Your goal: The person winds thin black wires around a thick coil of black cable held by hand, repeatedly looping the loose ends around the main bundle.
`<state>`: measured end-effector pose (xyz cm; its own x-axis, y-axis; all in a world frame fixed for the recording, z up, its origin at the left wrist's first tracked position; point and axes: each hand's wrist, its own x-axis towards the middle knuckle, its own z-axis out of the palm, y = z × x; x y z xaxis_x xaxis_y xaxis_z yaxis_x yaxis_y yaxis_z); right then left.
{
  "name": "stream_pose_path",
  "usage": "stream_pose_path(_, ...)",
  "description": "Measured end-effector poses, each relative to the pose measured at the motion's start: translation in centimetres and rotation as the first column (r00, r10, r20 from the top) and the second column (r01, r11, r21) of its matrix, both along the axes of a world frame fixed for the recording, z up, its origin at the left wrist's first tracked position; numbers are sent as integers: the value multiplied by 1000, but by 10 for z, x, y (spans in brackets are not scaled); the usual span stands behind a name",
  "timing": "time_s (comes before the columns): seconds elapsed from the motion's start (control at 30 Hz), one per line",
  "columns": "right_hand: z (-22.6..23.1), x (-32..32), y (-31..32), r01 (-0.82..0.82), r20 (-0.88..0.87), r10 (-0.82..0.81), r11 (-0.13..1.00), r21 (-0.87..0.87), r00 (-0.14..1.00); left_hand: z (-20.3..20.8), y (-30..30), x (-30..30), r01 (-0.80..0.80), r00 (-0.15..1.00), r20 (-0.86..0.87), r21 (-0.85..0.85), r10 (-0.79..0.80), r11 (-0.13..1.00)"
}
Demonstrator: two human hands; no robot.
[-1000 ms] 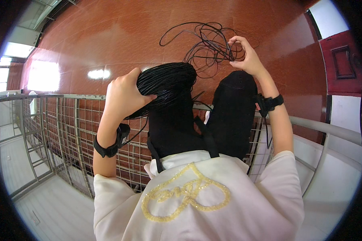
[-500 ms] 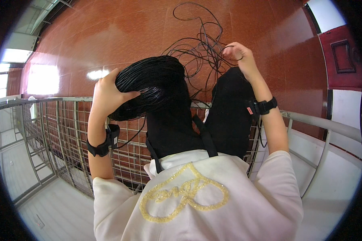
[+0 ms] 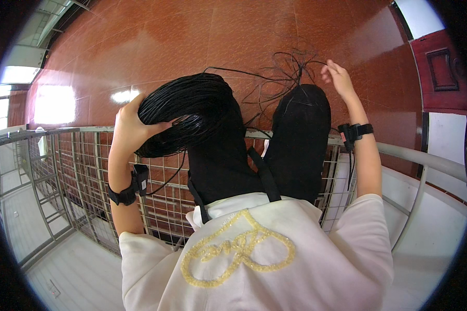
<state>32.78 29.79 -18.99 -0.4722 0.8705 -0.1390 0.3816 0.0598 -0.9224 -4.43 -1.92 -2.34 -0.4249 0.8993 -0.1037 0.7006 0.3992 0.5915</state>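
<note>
A thick coil of thin black cable (image 3: 187,96) rests on my left thigh, tilted, with its hole toward me. My left hand (image 3: 131,127) grips the coil's left side, thumb on the near face and fingers round the outer edge. Out past my right knee, my right hand (image 3: 338,78) has its fingers closed together on a strand of the loose black cable (image 3: 300,70). That loose cable is tangled and blurred above the right knee, and one length of it runs left to the top of the coil.
My black-clad legs (image 3: 301,140) extend over a metal mesh bed frame (image 3: 163,181). A grey rail (image 3: 425,158) stands at the right. Beyond lies the glossy red-brown floor (image 3: 166,41), with a dark red door (image 3: 441,72) at far right. Black bands with small boxes circle both forearms.
My right hand has moved outward to the right, drawing the loose cable tangle up and right, off its earlier spread on the floor. My left hand and the coil have shifted slightly left.
</note>
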Motion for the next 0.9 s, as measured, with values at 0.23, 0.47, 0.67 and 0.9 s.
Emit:
stream_pose_path(0.23,-38,143,32,620,350,-521,725,-301,779,-15,-18,-23,-33,991,128,4,32,999)
stream_pose_path(0.47,-11,88,15,290,350,-246,954,-79,904,-8,-12,-7,-12,998,57,42,10,999)
stream_pose_path(0.67,80,-88,-66,-426,-22,427,904,40,904,0,-4,8,-15,998,-61,-3,15,1000)
stream_pose_path(0.9,107,-190,-118,-609,-27,619,779,147,785,4,-1,12,7,995,-102,-2,-8,1000)
